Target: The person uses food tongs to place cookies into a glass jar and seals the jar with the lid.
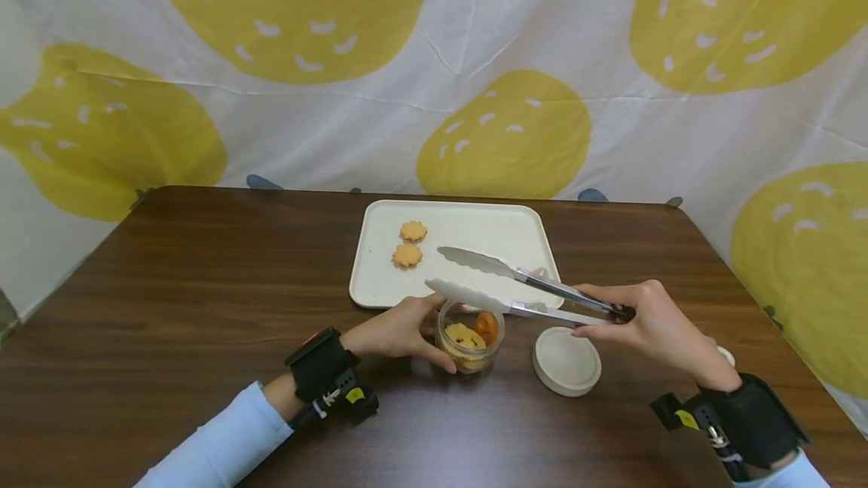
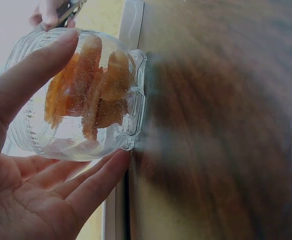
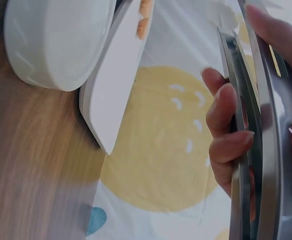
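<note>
Two yellow tags are showing on the black wrist units, one on the left unit (image 1: 322, 367) and one on the right unit (image 1: 756, 420); any print on them is too small to read. Left hand (image 1: 400, 326) is gripping a clear jar (image 1: 483, 362), thumb lying along the near side, fingers spreading round the far side, gap about the jar's width. Jar is standing lidless on the brown table (image 1: 203, 292), just in front of the white tray (image 1: 475, 232). Inside, yellow cookies (image 1: 464, 336) are sitting beside an orange-brown piece (image 1: 486, 326); the left wrist view is showing several leaning on edge. Right hand (image 1: 654, 330) is holding metal tongs (image 1: 556, 314) near the hinge end, fingers curling against one arm, thumb pressing the other. Tongs' pale scalloped ends are standing well apart with nothing between them, one reaching over the tray, the other passing above the jar's far rim. Two flower-edged cookies are lying on the tray's left part, the farther cookie (image 1: 413, 230) just behind the nearer cookie (image 1: 407, 255). A round white lid (image 1: 566, 361) is lying flat right of the jar, below the right hand's fingertips.
</note>
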Action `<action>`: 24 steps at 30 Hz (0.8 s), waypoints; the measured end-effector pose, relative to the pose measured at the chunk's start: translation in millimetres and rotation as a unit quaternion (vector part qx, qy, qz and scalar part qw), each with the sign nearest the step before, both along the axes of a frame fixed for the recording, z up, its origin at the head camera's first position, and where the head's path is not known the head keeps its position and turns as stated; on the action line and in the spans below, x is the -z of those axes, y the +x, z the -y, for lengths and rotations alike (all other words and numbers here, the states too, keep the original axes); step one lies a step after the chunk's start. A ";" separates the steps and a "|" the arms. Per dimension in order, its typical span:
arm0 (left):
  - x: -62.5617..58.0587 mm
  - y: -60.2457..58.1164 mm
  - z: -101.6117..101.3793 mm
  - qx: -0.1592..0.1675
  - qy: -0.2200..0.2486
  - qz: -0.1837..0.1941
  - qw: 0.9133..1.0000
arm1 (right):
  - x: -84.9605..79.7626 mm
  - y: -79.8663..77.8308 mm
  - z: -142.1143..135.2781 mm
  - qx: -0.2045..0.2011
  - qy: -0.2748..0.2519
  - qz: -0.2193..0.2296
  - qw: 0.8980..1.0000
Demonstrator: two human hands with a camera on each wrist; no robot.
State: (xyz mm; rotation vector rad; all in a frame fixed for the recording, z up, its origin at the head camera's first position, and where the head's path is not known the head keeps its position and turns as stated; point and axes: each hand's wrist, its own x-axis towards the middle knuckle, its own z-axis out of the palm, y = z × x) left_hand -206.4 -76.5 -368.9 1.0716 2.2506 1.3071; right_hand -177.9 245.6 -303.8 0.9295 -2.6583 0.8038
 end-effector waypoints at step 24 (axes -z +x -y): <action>-1.4 0.7 -1.9 0.008 0.004 -0.012 1.000 | 21.1 -51.1 35.0 0.024 0.066 0.033 0.997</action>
